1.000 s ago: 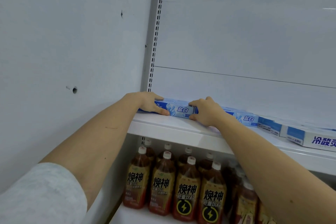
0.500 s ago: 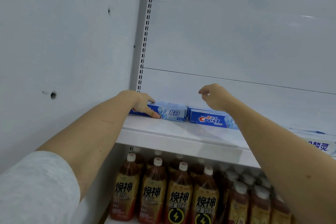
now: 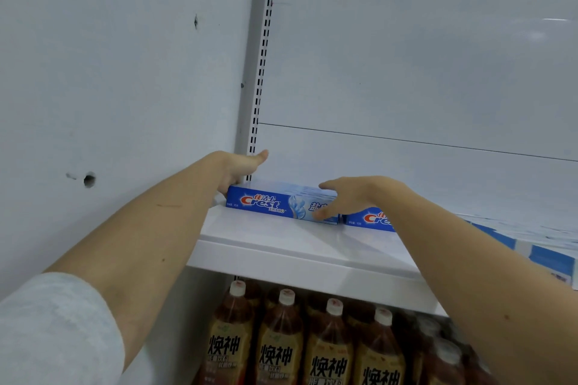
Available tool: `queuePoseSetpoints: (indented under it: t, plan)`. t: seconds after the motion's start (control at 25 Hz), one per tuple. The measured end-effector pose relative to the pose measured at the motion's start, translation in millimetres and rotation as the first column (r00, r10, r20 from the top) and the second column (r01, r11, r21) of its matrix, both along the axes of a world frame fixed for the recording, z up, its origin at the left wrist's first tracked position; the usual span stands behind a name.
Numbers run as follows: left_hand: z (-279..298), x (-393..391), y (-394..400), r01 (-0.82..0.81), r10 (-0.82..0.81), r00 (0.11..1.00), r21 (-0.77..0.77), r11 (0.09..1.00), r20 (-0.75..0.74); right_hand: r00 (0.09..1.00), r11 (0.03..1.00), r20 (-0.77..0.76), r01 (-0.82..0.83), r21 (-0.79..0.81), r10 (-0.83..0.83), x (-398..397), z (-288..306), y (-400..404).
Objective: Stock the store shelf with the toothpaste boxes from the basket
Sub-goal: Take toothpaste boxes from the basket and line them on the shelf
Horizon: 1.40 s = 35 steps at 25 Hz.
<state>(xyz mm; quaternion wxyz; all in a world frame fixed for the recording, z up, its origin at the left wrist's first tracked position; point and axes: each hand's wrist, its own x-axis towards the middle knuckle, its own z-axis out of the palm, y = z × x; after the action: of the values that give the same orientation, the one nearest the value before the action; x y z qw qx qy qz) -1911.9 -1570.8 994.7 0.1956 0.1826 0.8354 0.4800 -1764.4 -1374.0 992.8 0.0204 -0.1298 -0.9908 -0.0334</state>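
A: Fingers first. Those of the right hand (image 3: 350,197) now lie fairly straight over the near end of the leftmost toothpaste box (image 3: 281,202), thumb under its front face; half a second ago that hand hovered clear above the row. Left hand (image 3: 239,170)?

B: It has slid from the box's front to its far left end, thumb out — fingers hidden behind, grip cannot be told.

A: Meaning?

B: Likely squaring the box into the corner of the shelf (image 3: 281,244).

A: Surroundings, obstructions?

B: Slotted upright (image 3: 261,72) bounds the left; a second box (image 3: 372,219) just beside on the right; bottles (image 3: 281,344) below. Basket not visible.
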Motion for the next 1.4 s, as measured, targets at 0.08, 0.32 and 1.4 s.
queuePoseSetpoints:
  t: [0.08, 0.32, 1.4]
  plan:
    - [0, -3, 7, -0.001, 0.001, 0.999, 0.011, 1.0, 0.052, 0.998, 0.999, 0.057, -0.004, 0.034, 0.002, -1, 1, 0]
    - [11, -6, 17, -0.004, 0.008, 0.999, -0.08, 0.997, 0.051, 0.994, 0.998, 0.112, -0.024, 0.059, 0.017, -1, 9, 8]
    - [2, -26, 35, -0.072, 0.078, 0.993, -0.074, 0.995, 0.085, 0.973, 0.935, -0.163, 0.102, -0.339, -0.165, -49, -4, -18]
